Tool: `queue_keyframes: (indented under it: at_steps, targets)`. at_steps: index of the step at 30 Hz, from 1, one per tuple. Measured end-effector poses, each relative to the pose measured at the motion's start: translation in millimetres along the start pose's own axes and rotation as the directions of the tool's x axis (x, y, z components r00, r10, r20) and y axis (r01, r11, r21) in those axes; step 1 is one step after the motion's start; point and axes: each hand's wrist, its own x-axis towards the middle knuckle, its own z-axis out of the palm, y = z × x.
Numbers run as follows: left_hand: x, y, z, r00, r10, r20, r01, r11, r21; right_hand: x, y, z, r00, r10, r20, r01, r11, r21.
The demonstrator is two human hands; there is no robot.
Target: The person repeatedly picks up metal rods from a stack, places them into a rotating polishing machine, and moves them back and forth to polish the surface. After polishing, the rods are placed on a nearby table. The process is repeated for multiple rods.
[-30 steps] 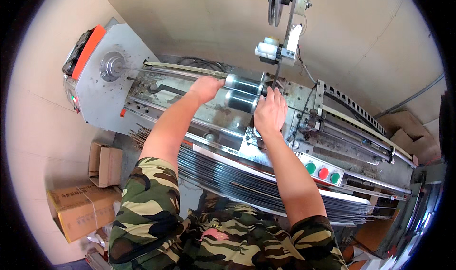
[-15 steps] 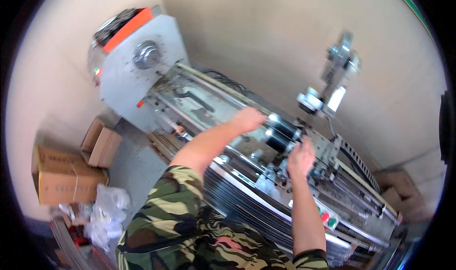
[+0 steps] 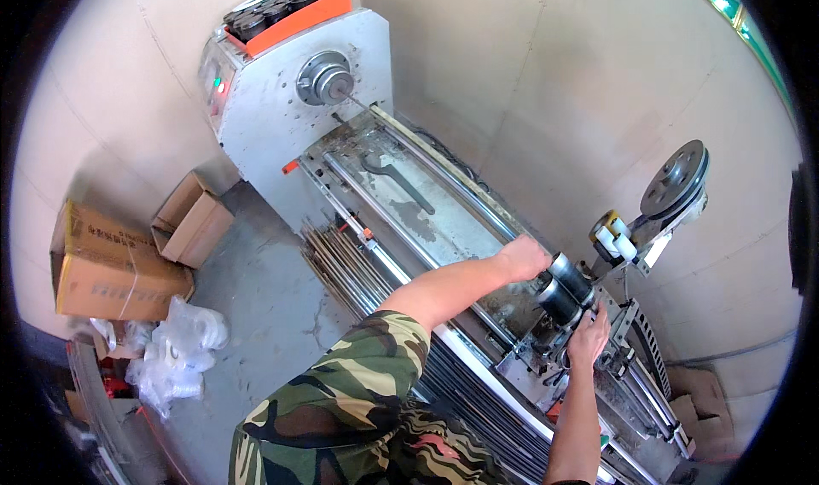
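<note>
My left hand (image 3: 522, 259) is closed in a fist at the left end of two black cylinders (image 3: 560, 302), beside a long metal rod (image 3: 465, 197) that runs from the round chuck (image 3: 328, 80). What its fingers hold is hidden. My right hand (image 3: 589, 338) curls around the right end of the cylinders, thumb raised; the part under its fingers is covered. The cylinders lie side by side on the carriage of a long lathe-like machine. On the machine's bed, left of my left hand, rests a dark hook spanner (image 3: 399, 183).
An orange tray (image 3: 299, 23) of black round parts tops the white machine housing (image 3: 264, 110). A pulley wheel (image 3: 674, 178) stands on an arm at right. Metal rods (image 3: 341, 272) lie along the machine's near side. Cardboard boxes (image 3: 119, 263) and clear plastic bags (image 3: 179, 348) occupy the left floor.
The whole view has shifted and turned, so the machine and both hands sit differently in it. Both hands stay at opposite ends of the cylinders.
</note>
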Motion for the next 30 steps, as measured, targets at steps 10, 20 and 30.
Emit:
queue_keyframes:
  at_steps: [10, 20, 30]
  targets:
    - [32.1, -2.7, 17.4, 1.000, -0.005, -0.022, 0.006, 1.000, 0.013, 30.2, 32.0, 20.1, 1.000, 0.007, 0.018, -0.006, 1.000, -0.019]
    - [52.1, 14.1, 24.1, 1.000, 0.019, -0.002, -0.019, 0.991, 0.134, 35.9, 50.4, 6.8, 0.999, 0.021, -0.025, -0.020, 0.999, 0.039]
    - [66.2, 34.2, 32.5, 1.000, 0.023, 0.007, -0.024, 0.980, 0.195, 36.7, 73.8, -4.6, 0.999, 0.021, -0.043, -0.018, 0.996, 0.082]
